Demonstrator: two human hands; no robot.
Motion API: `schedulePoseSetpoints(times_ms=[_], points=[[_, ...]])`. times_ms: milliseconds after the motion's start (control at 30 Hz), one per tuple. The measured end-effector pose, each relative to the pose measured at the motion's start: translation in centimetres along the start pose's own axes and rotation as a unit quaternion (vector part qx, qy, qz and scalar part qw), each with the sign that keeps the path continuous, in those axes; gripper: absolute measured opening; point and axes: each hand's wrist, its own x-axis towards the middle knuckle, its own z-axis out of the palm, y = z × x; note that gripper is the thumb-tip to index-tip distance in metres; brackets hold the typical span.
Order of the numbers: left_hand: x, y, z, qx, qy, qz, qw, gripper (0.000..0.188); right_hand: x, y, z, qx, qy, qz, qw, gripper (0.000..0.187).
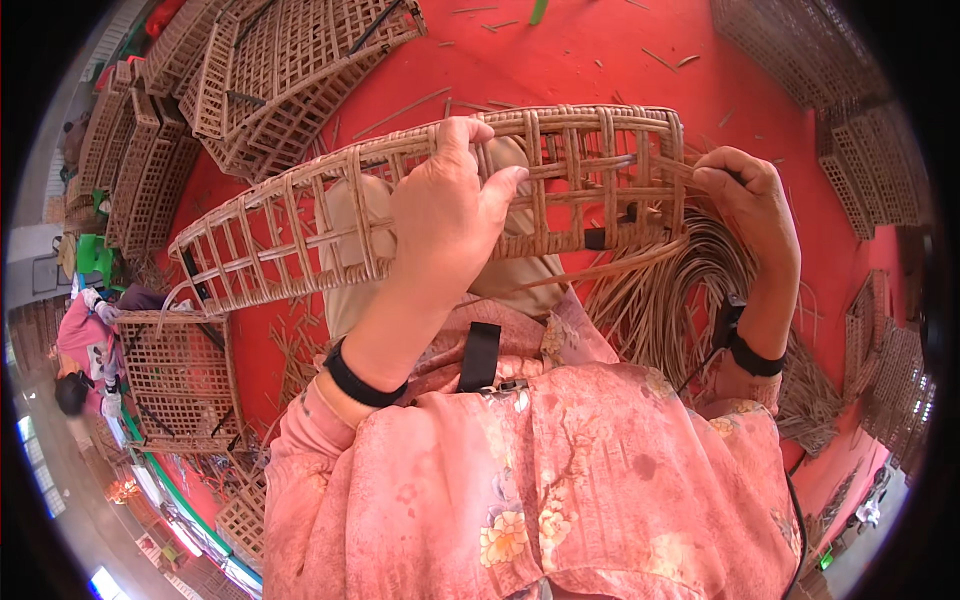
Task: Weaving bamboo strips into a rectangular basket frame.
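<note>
A long, open-weave wicker basket (575,185) lies across my lap on its side, its lattice wall facing up. My left hand (450,205) grips its upper rim, index finger over the edge and thumb against the lattice. Past the basket's right end, my right hand (745,190) is closed, thumb and fingers pinching a flat rattan strand (672,168) that runs out of the weave. Another loose strand (610,268) curves below the basket. A thick bundle of rattan strands (690,275) hangs beside my right knee.
Stacked wicker baskets (290,70) stand on the red floor (560,60) at the far left, with more along the right edge. Cane offcuts litter the floor. Another person (88,345) in pink is at the left, near a wicker panel (180,380) and a green stool (95,258).
</note>
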Motion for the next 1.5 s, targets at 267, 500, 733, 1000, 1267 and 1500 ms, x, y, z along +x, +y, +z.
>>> schedulePoseSetpoints(times_ms=[267, 500, 733, 1000, 1267, 1500], points=[[-0.3, -0.9, 0.2, 0.102, -0.004, 0.035, 0.994, 0.034, -0.1, 0.1, -0.2, 0.033, -0.01, 0.012, 0.999, 0.015], [0.9, -2.5, -2.8, -0.102, -0.142, -0.011, 0.985, 0.03, 0.0, 0.7, -0.3, -0.02, -0.014, -0.059, 0.998, 0.016], [-1.8, -2.7, -7.9, -0.215, -0.06, -0.041, 0.974, 0.023, -1.5, -6.4, 5.6, -0.327, 0.236, -0.218, 0.889, 0.023], [-8.7, 0.0, -19.3, -0.174, 0.195, 0.154, 0.953, 0.025, 0.8, -12.3, 16.8, 0.027, -0.011, -0.432, 0.901, 0.017], [-3.5, -3.7, -11.8, -0.16, 0.095, -0.002, 0.982, 0.016, -1.6, -10.3, 14.4, 0.034, -0.109, -0.371, 0.922, 0.015], [-1.7, -6.3, -4.2, 0.007, 0.029, 0.189, 0.982, 0.016, -3.5, -8.6, 15.2, -0.008, -0.018, -0.178, 0.984, 0.014]])
